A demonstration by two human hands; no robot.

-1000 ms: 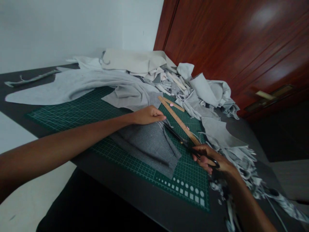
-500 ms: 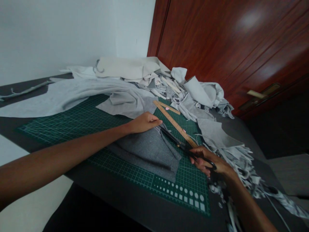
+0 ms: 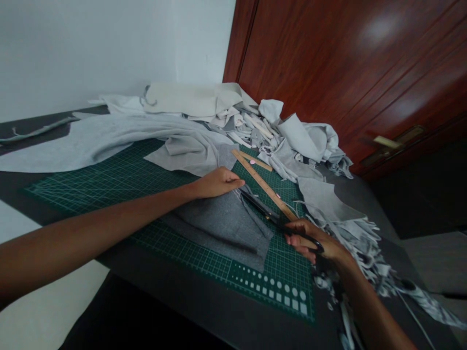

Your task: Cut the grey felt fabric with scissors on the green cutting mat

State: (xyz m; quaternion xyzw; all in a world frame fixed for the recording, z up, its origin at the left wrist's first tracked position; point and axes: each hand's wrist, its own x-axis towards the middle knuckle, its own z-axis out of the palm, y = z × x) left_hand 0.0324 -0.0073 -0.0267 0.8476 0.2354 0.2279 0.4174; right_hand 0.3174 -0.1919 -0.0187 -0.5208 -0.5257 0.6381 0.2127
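A folded piece of dark grey fabric (image 3: 222, 226) lies on the green cutting mat (image 3: 120, 187). My left hand (image 3: 221, 182) pinches the fabric's far corner between thumb and fingers. My right hand (image 3: 310, 240) is closed round the handles of black scissors (image 3: 268, 214). The blades point toward my left fingertips and lie along the fabric's right edge, near its corner. Whether the blades are fully together is hard to see. Just beyond the scissors, a wooden ruler (image 3: 262, 183) lies slanted across the mat.
Light grey cloth (image 3: 188, 150) and a long pale fabric (image 3: 120, 131) cover the mat's far side. Rolled cream material (image 3: 182, 98) rests against the wall. Heaped scraps (image 3: 350, 221) line the right side. Behind the dark table (image 3: 175, 301) stands a wooden door (image 3: 328, 68).
The scissors' handles have shifted slightly to the left with my right hand. My left hand keeps its hold on the fabric corner. The camera view has moved a little.
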